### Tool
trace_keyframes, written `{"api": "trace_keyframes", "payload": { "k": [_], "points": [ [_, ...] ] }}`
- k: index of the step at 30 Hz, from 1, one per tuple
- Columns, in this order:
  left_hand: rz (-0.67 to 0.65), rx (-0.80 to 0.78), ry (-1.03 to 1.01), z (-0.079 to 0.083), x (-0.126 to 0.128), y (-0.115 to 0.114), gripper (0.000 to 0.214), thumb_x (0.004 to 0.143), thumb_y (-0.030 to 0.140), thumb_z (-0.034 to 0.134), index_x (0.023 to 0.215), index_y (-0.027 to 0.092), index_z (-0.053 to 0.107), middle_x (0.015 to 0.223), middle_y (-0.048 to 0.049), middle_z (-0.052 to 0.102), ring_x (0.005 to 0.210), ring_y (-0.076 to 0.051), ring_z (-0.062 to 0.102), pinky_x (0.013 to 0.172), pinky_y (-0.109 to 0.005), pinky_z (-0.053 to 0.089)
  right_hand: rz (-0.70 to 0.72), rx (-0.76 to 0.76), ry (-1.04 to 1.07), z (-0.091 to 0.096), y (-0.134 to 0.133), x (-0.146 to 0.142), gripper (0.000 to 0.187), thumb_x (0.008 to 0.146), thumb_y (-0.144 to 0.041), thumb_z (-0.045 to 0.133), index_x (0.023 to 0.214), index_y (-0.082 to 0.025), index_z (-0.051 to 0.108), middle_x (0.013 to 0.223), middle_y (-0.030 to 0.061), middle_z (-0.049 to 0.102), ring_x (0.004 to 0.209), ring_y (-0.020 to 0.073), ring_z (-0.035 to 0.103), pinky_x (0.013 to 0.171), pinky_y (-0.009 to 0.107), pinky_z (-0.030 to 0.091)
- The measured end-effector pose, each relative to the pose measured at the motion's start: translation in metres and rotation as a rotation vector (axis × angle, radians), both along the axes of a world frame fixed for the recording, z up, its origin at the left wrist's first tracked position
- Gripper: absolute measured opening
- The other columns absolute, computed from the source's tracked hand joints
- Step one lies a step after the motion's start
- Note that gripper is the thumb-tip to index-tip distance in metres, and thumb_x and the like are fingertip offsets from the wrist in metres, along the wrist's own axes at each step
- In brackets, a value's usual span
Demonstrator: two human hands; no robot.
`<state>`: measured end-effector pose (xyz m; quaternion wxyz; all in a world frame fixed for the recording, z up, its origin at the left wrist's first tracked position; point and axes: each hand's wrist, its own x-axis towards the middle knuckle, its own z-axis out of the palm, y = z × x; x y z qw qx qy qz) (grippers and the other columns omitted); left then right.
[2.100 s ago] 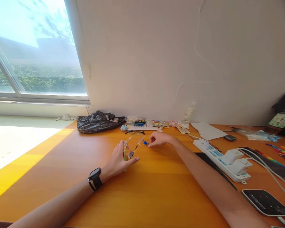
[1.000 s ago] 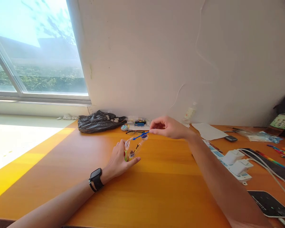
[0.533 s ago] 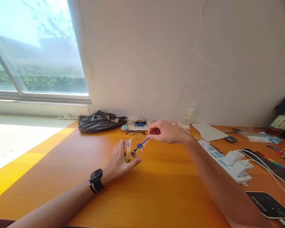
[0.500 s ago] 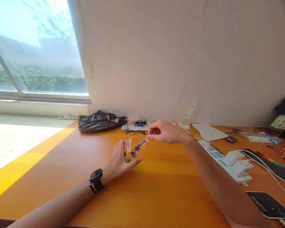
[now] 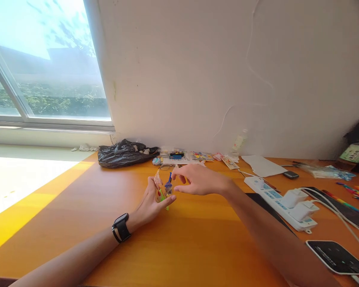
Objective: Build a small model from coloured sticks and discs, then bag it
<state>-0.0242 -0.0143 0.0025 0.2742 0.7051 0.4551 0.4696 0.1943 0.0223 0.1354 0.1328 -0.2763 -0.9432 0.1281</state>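
Note:
A small clear plastic bag (image 5: pixel 157 179) with coloured plastic parts is held between the thumb and fingers of my left hand (image 5: pixel 149 206), above the wooden table. A blue piece with a thin stem (image 5: pixel 169 178) points upward from it, and a green piece (image 5: pixel 162 196) shows beside my left thumb. Close on the right side of the bag is my right hand (image 5: pixel 203 180), thumb and index finger apart. Nothing shows between those fingers. What the bag's lower part contains is partly hidden by my left hand.
Along the wall lie a black plastic bag (image 5: pixel 124 153), glasses (image 5: pixel 165 167), and several small packets (image 5: pixel 202 156). On the right are a white power strip (image 5: pixel 273 199) with plugged-in chargers, cables, a black-faced device (image 5: pixel 336 256) and a sheet of paper (image 5: pixel 263 165).
My right hand has come down and left, its thumb and index finger parting from a pinch near the bag's edge. The blue piece now stands more upright. My left hand stays nearly in place.

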Motion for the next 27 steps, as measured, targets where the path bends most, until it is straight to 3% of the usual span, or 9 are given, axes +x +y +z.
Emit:
{"api": "trace_keyframes", "payload": {
  "k": [3,8,12,17,22,25,27],
  "points": [
    [-0.025,-0.03,-0.029,0.005,0.0,-0.003,0.04,0.093,0.051,0.063,0.111,0.023,0.042,0.112,-0.0063,0.059,0.106,-0.022,0.058,0.096,-0.039,0.045,-0.012,-0.008,0.015,-0.009,0.007,0.001,0.006,0.088,-0.022,0.062,0.088,-0.02,0.068,0.084,0.0006,0.069,0.07,0.0142,0.058,0.06,0.025,0.036],
    [-0.038,0.024,-0.047,0.01,0.0,-0.001,0.032,0.093,0.051,0.062,0.1,0.023,0.049,0.106,-0.0048,0.06,0.101,-0.022,0.058,0.094,-0.041,0.044,-0.091,-0.04,0.169,-0.006,0.003,0.014,0.008,0.092,-0.021,0.057,0.086,-0.02,0.063,0.085,0.002,0.069,0.072,0.0156,0.059,0.064,0.026,0.041],
    [-0.112,-0.019,-0.054,0.006,0.0,0.0,0.042,0.088,0.05,0.071,0.115,0.024,0.052,0.122,-0.0089,0.06,0.113,-0.025,0.058,0.101,-0.044,0.045,-0.134,-0.047,0.208,-0.005,-0.009,0.023,0.009,0.092,-0.023,0.057,0.084,-0.02,0.06,0.089,0.0038,0.068,0.079,0.0186,0.06,0.072,0.029,0.045],
    [-0.288,-0.146,-0.12,0.011,0.003,-0.004,0.055,0.086,0.049,0.074,0.132,0.029,0.053,0.136,-0.0119,0.06,0.123,-0.028,0.058,0.103,-0.048,0.048,-0.085,-0.19,0.257,-0.018,-0.017,0.029,0.006,0.091,-0.023,0.059,0.085,-0.021,0.06,0.088,0.003,0.068,0.082,0.0191,0.062,0.077,0.031,0.05],
    [-0.518,-0.29,-0.235,0.026,0.012,-0.012,0.044,0.086,0.057,0.071,0.11,0.02,0.069,0.109,-0.0115,0.073,0.102,-0.028,0.069,0.093,-0.046,0.054,-0.116,-0.408,0.587,-0.051,-0.024,0.031,0.007,0.093,-0.028,0.059,0.094,-0.023,0.054,0.097,0.0028,0.065,0.085,0.0183,0.065,0.083,0.034,0.052],
    [-0.5,-0.381,-0.253,0.026,0.015,-0.014,0.043,0.085,0.058,0.072,0.092,0.015,0.071,0.089,-0.0091,0.074,0.082,-0.023,0.07,0.077,-0.037,0.056,-0.2,-0.597,0.861,-0.086,-0.026,0.03,0.042,0.093,-0.037,0.067,0.125,-0.03,0.041,0.106,0.002,0.063,0.081,0.0163,0.067,0.082,0.036,0.054],
    [-0.446,-0.392,-0.247,0.024,0.016,-0.014,0.043,0.083,0.057,0.075,0.084,0.014,0.071,0.081,-0.0076,0.073,0.073,-0.019,0.067,0.068,-0.03,0.053,-0.229,-0.724,0.898,-0.11,-0.025,0.027,0.064,0.086,-0.043,0.076,0.135,-0.03,0.036,0.103,0.0018,0.065,0.082,0.0176,0.067,0.081,0.036,0.054]
  ]
}}
